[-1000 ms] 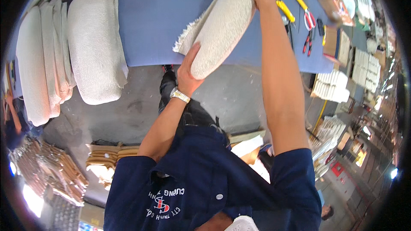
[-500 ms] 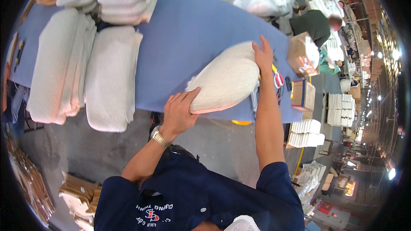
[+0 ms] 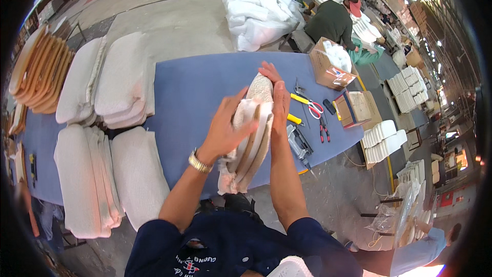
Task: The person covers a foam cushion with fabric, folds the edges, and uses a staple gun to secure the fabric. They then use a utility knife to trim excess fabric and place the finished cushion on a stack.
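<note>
Cream, textured-fabric-wrapped oblong pad (image 3: 260, 90), clasped between both hands over the blue cloth-covered table (image 3: 192, 84). Leftward lie stacked cream fabric-covered cushions (image 3: 134, 166); the left hand (image 3: 224, 127) grips the pad's left side, thumb across its layered edge; the right hand (image 3: 279, 100) presses along its right; beyond, red-and-white-handled scissors (image 3: 315, 109).

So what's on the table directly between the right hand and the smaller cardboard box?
In the head view, from the right hand to the smaller box: a yellow handle, red-handled scissors, a small black block and a yellow item.
</note>
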`<action>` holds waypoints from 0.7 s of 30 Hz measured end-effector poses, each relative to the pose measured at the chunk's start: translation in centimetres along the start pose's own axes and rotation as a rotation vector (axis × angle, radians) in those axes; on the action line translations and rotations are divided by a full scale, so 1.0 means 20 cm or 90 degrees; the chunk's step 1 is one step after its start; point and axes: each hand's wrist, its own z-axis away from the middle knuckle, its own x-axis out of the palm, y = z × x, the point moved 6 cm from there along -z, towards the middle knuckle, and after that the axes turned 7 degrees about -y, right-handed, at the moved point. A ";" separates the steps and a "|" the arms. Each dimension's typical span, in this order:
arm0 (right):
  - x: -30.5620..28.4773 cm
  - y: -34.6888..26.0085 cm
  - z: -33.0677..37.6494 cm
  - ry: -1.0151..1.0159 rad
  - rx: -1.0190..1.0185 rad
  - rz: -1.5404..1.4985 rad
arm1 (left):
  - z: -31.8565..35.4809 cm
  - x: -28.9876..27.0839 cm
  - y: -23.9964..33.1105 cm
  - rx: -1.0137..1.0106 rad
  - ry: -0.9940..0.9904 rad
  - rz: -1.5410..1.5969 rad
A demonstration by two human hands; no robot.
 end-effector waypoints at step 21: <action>-0.03 1.56 -0.33 -0.155 0.562 -0.324 | -0.39 0.45 -1.05 -0.536 0.158 0.022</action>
